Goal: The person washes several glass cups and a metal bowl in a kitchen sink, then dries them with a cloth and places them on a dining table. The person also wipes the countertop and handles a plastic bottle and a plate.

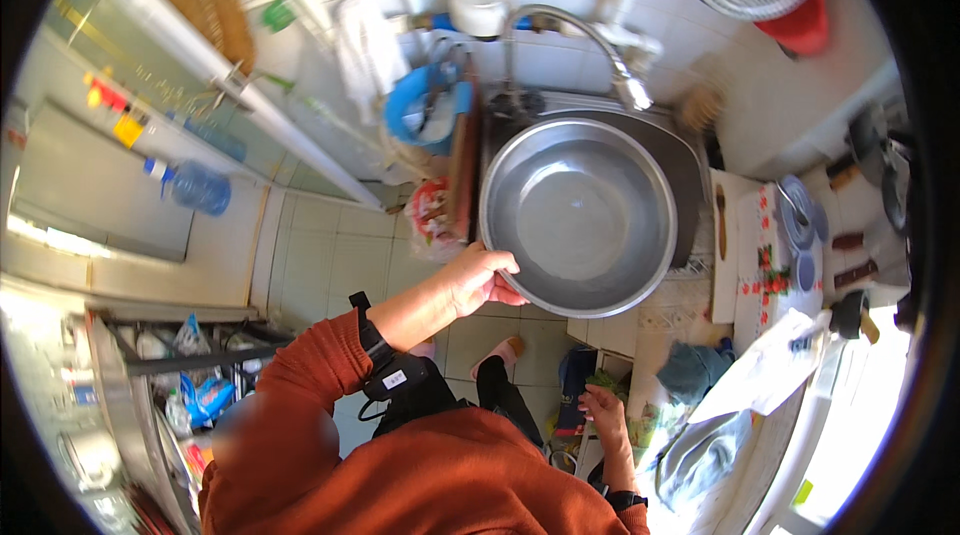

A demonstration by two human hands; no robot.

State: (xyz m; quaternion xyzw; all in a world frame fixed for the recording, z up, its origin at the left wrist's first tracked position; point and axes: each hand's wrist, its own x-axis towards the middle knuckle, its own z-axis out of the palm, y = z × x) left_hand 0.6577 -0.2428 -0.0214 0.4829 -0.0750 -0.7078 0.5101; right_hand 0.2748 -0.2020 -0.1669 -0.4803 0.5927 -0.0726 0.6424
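My left hand (486, 281) grips the near-left rim of a large stainless steel basin (577, 220), thumb over the edge and fingers beneath. The basin sits over the sink (686, 160), below the curved faucet (626, 81), and appears to hold clear, shallow water. Near some leafy greens (606, 380), to the lower right of the basin, is my right hand (600, 411), its fingers loosely curled. Whether it touches the greens or holds anything is unclear.
A blue plastic basin (397, 111) with utensils stands left of the sink. On the right counter are a wooden-handled utensil (721, 223), blue dishes (796, 212) and a grey-green cloth (690, 370). A glass sliding door's frame (300, 145) runs along the left.
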